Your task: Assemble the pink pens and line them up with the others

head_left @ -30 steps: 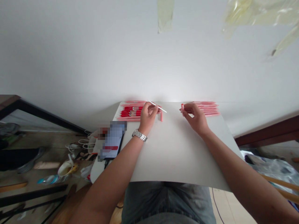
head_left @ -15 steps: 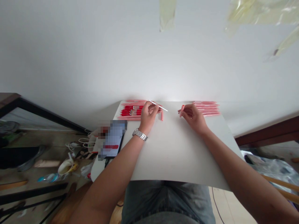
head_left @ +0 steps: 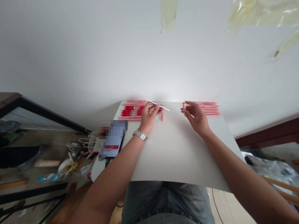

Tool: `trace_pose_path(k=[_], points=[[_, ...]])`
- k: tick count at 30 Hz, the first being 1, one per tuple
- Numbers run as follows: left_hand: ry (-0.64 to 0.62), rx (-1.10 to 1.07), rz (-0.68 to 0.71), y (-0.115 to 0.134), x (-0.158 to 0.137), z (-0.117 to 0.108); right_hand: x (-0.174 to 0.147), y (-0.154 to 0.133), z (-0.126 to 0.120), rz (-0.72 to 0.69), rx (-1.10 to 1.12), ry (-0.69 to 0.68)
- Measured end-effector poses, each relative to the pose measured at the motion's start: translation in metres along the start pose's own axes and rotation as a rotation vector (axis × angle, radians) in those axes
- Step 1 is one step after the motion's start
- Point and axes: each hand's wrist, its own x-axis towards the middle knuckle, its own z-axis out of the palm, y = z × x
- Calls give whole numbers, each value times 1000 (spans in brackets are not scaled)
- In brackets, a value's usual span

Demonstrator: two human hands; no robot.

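Hands at a pale table pushed against a white wall, seen from above by the person seated there. The left hand, with a metal-band watch at its wrist, has thumb and fingertips brought together on a slim white rod, which slants down toward the right. A pinkish sliver shows beside those fingertips; whether it is held too, I cannot tell. The right hand holds a short pink tube nearly upright near its thumb tip, the index finger raised and parted from the thumb. The two pieces are apart, facing each other across a gap. A second pink tube lies on the table just beside the left fingertips. Left of that hand lie red pens with pink ones; right of the other hand, a row of pink sticks. A phone rests at the left edge.

The step in hand appears to be handling loose pen parts, one per hand. Joining rod and tube, if wanted, would call for a steady pinch and careful lining-up of their ends
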Motion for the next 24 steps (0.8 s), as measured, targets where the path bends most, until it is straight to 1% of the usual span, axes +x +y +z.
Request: trace_pose_path(k=[2,4,5,9,12,16,21,24], points=[[-7,-1,0,0,0,0,1,5,-2,62,-23,-12],[-13,-1,-3,0,-1,0,3,11,-3,137,-84,-75],[-15,1,-4,0,-1,0,4,13,-4,155,-68,-57],[-18,14,-3,-1,-1,0,5,15,-4,99,65,36],[-13,9,0,-1,0,0,3,11,-2,88,76,9],[1,-13,-6,0,0,0,0,8,0,58,-52,-41],[1,-33,-4,1,-1,1,0,2,-1,-102,-273,-94],[-15,-26,-14,1,-1,2,1,-3,-2,-153,-331,-133]])
